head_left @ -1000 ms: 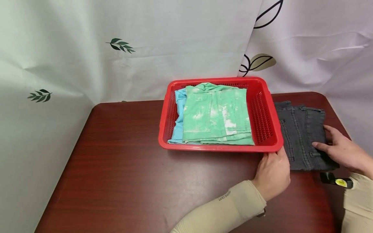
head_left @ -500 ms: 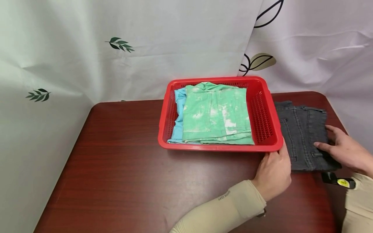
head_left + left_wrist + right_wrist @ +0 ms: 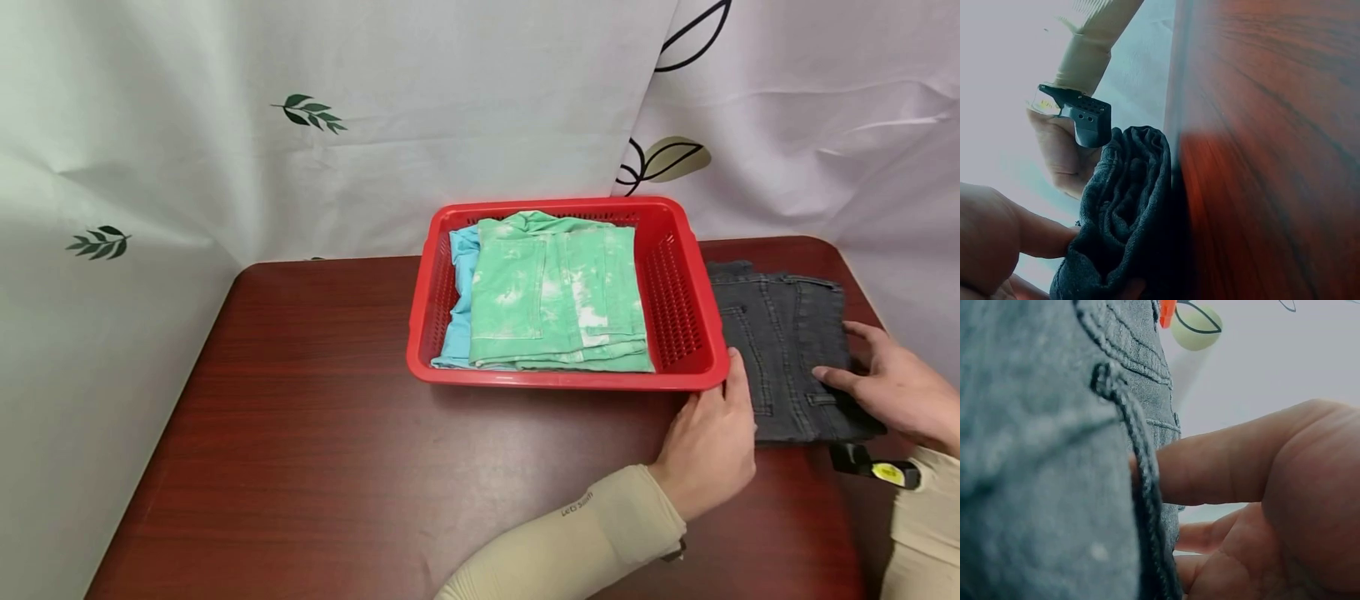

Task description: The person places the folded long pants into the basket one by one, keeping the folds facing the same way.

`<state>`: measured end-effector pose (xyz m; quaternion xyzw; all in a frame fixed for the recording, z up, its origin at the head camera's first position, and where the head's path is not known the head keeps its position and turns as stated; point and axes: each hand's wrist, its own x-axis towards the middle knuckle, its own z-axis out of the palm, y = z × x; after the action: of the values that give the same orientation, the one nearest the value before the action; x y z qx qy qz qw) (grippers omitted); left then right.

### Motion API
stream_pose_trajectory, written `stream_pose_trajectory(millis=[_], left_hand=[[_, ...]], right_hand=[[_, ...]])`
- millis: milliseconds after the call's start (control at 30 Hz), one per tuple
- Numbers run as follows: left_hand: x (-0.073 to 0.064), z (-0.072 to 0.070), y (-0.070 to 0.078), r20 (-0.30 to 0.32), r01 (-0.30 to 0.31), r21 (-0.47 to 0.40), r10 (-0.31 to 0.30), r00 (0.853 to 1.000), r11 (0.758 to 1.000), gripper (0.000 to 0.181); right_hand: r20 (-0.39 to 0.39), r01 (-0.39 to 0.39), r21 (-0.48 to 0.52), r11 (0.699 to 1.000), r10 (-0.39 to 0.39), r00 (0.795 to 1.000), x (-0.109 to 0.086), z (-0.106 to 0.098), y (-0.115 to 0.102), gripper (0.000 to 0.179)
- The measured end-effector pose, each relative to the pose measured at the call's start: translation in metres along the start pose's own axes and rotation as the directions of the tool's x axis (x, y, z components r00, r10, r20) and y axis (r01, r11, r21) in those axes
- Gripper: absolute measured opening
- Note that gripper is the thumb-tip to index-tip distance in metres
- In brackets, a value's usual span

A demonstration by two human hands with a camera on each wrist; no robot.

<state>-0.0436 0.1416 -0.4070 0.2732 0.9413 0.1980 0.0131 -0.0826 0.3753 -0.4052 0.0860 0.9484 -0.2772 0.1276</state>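
Folded dark grey jeans [image 3: 787, 358] lie on the table just right of the red basket, whose right side hides their left edge in the head view. My left hand [image 3: 708, 450] pinches the near left part, thumb on top and a fingertip showing beneath in the left wrist view. At the opposite edge my right hand [image 3: 903, 387] holds the jeans, its thumb [image 3: 1222, 462] laid over the cloth beside a belt loop and other fingers behind. The folded layers [image 3: 1129, 194] show end-on in the left wrist view.
The red plastic basket [image 3: 562, 380] stands toward the back of the brown table [image 3: 315, 433]. Inside it, folded green-and-white tie-dye clothing [image 3: 555, 292] overlaps a light blue garment [image 3: 459, 325]. White leaf-print cloth [image 3: 450, 108] hangs behind the table and along its sides.
The jeans have slid slightly to the right, out from beside the basket. Both hands have shifted right with them; the basket has stayed in place.
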Motion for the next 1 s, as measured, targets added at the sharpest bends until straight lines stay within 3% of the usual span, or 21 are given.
stream_pose_trajectory(millis=[133, 400, 633, 1000], left_hand=[[0.000, 0.000, 0.003, 0.025, -0.003, -0.026, 0.004, 1.000, 1.000, 0.094], [0.000, 0.000, 0.003, 0.018, -0.029, -0.046, 0.030, 0.999, 0.998, 0.090], [-0.003, -0.001, 0.005, -0.018, -0.080, -0.029, 0.079, 0.997, 0.996, 0.087], [-0.005, -0.008, 0.005, -0.016, -0.165, -0.045, 0.165, 0.986, 0.985, 0.091]], right_hand=[[-0.015, -0.004, 0.000, 1.000, 0.004, 1.000, -0.002, 0.000, -0.001, 0.081], [-0.065, 0.001, -0.030, 1.000, -0.003, 0.998, -0.005, -0.001, 0.001, 0.082], [-0.094, -0.029, -0.011, 1.000, 0.027, 0.995, -0.013, -0.002, -0.007, 0.081], [-0.237, 0.005, 0.056, 0.998, 0.008, 0.972, -0.019, 0.002, -0.001, 0.074]])
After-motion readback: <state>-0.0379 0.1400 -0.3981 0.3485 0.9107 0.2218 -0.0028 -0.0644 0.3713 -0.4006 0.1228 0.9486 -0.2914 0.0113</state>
